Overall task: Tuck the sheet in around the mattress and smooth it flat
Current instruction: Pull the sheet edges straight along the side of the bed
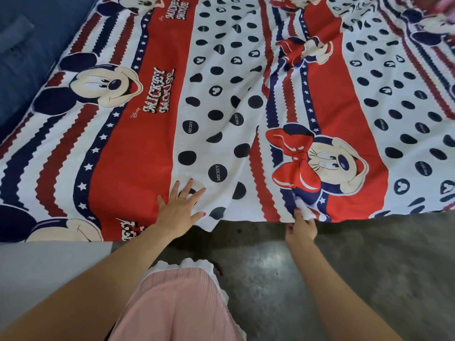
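Covering nearly the whole upper part of the view, the sheet [221,107] lies spread over the mattress, its near edge hanging loose above the floor [344,267] rather than tucked under. It is printed in lengthwise bands: red panels with cartoon mouse heads and lettering, white panels with dark navy dots, some of them lettered, and zigzag stripes of red, navy and white edged with a starred navy strip. The cloth is far from flat; a long ridge of folds runs up the middle, from the near edge toward the far side, bunching the red band with the bowed mouse and pulling the dotted white panel into creases beside it. The left part lies smoother. The left hand [181,209] rests palm down on the sheet near the edge, where the red band meets the dotted white one, its fingers straight and spread wide, a ring on one of them. The right hand [301,228] is just below the edge at the foot of the ridge, its fingertips pinching a gathered bit of the hem and holding it up slightly. To the left of the sheet shows blue fabric [29,57]. Below the left part of the edge is a plain grey surface [49,267]. The floor is dark mottled concrete, and pink ribbed clothing [177,306] with a white frilled hem fills the bottom centre.
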